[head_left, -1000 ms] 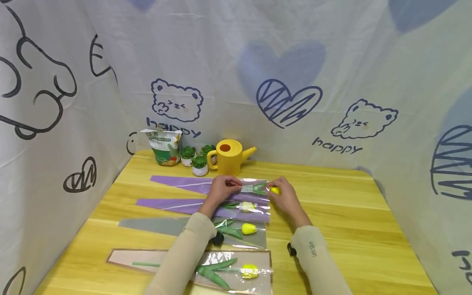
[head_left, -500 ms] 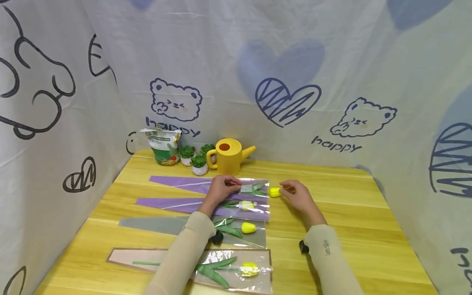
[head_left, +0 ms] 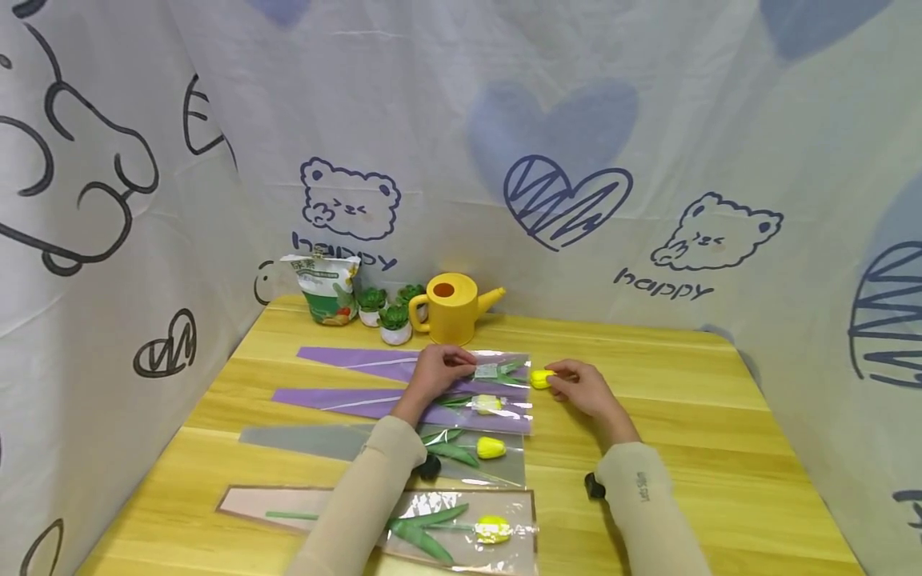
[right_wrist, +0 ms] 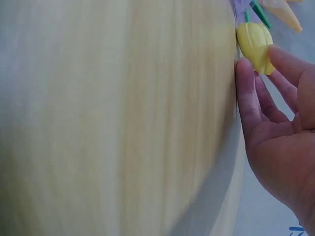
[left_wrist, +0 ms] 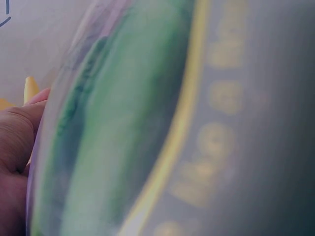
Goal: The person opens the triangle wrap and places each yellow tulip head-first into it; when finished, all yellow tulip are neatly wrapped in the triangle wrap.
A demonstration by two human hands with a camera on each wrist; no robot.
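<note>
At the far end of the table [head_left: 648,384], I see the left hand [head_left: 437,374] pinching the purple sleeve [head_left: 374,362] flat, while the right hand [head_left: 585,387], fingers loosely curled, touches the yellow tulip bud [head_left: 540,378] poking out of the sleeve's mouth.

The head camera looks forward and down over the table [head_left: 648,416]. Both wrist cameras sit very close, blurred. The right wrist and head views share the yellow tulip bud [right_wrist: 255,40] [head_left: 540,378].
</note>
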